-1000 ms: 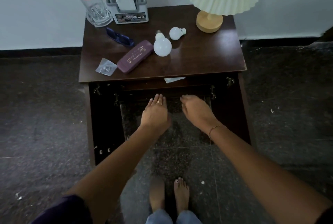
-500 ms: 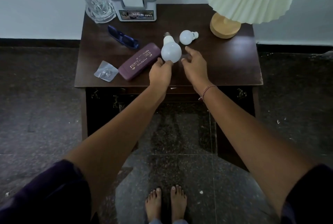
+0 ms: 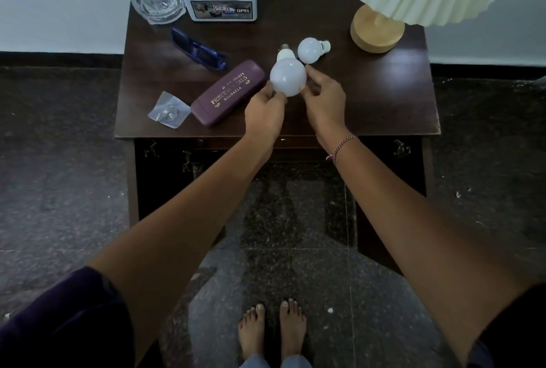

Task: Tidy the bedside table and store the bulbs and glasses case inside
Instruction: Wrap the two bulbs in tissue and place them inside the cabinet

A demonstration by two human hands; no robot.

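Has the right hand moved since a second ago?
Yes. The right hand has come up from below the tabletop to the big bulb, toward the lamp base.

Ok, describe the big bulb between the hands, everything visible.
The big bulb has a frosted white globe, smooth and unbroken, narrowing to a pale neck with a small metal cap pointing away toward the wall. It lies on its side near the middle of the bedside table. The left hand and right hand pinch the globe from either side. The smaller bulb sits just behind it.
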